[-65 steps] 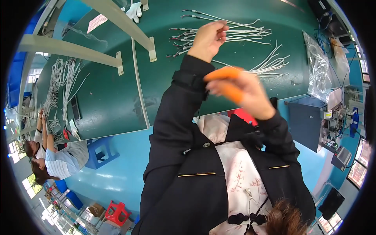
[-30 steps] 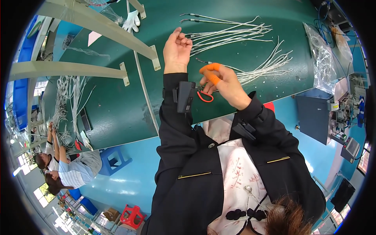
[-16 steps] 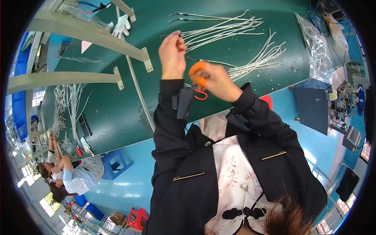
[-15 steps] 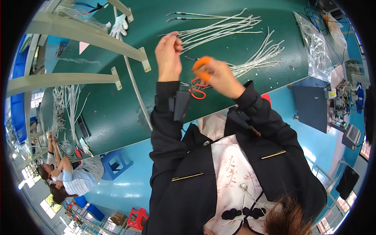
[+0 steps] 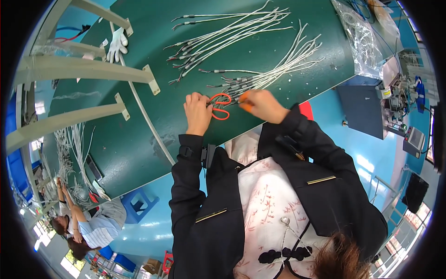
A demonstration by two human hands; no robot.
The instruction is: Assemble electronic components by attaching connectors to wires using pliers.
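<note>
My left hand [image 5: 197, 114] is on the green table with its fingers curled, next to scissors [image 5: 221, 113] with red-orange loop handles. The scissors' blades run toward my fingers, and what those fingers hold, if anything, is hidden. My right hand [image 5: 265, 107] is closed around an orange-handled tool [image 5: 245, 101], its working end hidden. That tool is at the near ends of a bundle of white cables [image 5: 274, 72]. Farther off lies a second group of white cables [image 5: 227, 39], with dark sleeves and thin bare leads at their left ends.
A white glove [image 5: 117, 45] lies by beige metal frame legs [image 5: 93, 69] on the left. Clear plastic bags [image 5: 360, 42] are at the right. A co-worker [image 5: 95, 223] is at the table's far-left end, near more cables [image 5: 76, 144]. A blue stool [image 5: 139, 204] stands below the table.
My left hand has come down from the far cable group to beside the scissors. My right hand, still holding the orange-handled tool, has lowered toward the nearer cable bundle. The view has shifted.
</note>
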